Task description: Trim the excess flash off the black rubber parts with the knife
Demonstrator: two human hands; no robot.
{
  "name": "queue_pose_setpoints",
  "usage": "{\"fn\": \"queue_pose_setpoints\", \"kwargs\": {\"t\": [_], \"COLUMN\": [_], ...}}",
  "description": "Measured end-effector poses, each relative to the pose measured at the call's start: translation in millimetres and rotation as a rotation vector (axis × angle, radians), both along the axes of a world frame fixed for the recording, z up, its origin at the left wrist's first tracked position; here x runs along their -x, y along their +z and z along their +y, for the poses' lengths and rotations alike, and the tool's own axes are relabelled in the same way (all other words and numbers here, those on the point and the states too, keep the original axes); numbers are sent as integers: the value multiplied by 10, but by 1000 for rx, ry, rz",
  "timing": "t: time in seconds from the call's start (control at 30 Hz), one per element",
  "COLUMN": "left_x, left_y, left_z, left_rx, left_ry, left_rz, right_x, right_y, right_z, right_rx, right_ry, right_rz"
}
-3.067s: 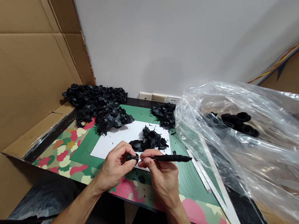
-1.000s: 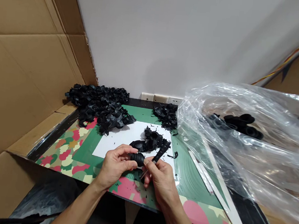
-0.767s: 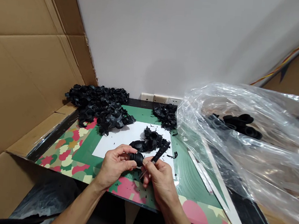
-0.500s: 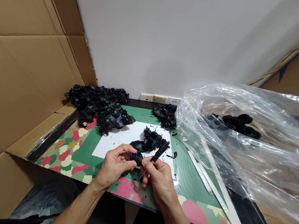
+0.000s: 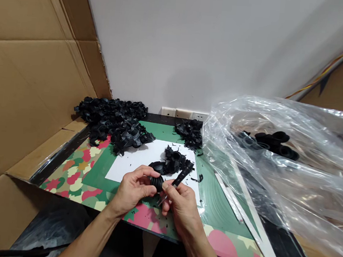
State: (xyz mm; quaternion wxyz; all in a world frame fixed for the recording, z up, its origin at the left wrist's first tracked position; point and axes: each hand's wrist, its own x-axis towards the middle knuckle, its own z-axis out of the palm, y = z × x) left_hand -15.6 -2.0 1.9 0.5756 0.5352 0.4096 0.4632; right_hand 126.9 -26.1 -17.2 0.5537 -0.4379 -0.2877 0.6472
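Observation:
My left hand (image 5: 137, 186) is closed around a black ribbed rubber bellows (image 5: 155, 182), pinching it between thumb and fingers. Against the right side of that bellows, the thumb and forefinger of my right hand (image 5: 179, 198) press together. Tweezers (image 5: 184, 173) with a black-wrapped upper end lie across my right hand, their thin metal tips (image 5: 162, 200) pointing down and left. Just beyond both hands, more black rubber parts (image 5: 174, 161) and small scraps lie on a white sheet (image 5: 122, 169).
At the back left is a large heap of black ribbed rubber pieces (image 5: 114, 119), with a smaller scrap pile (image 5: 189, 133) by the wall sockets (image 5: 183, 114). A clear plastic bag (image 5: 299, 189) holding black parts (image 5: 275, 141) covers the right side. Cardboard (image 5: 35, 91) walls the left.
The bellows has turned slightly in my fingers, and the tweezers' tips have shifted a little to the left. Both hands stay in nearly the same place.

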Motion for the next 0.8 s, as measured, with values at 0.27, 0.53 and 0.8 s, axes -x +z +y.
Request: {"fn": "queue_pose_setpoints", "kwargs": {"t": [0.27,0.53,0.8], "left_x": [-5,-20,13], "left_y": [10,48,142], "left_z": [-2,-28,30], "left_rx": [-4,80,-103], "left_ry": [3,-11,-9], "left_rz": [-22,69,129], "right_x": [12,23,32], "right_y": [56,36,-4], "right_z": [-8,-28,-74], "right_rx": [16,-26,-159], "right_ry": [4,14,-46], "right_rz": [39,-1,-116]}}
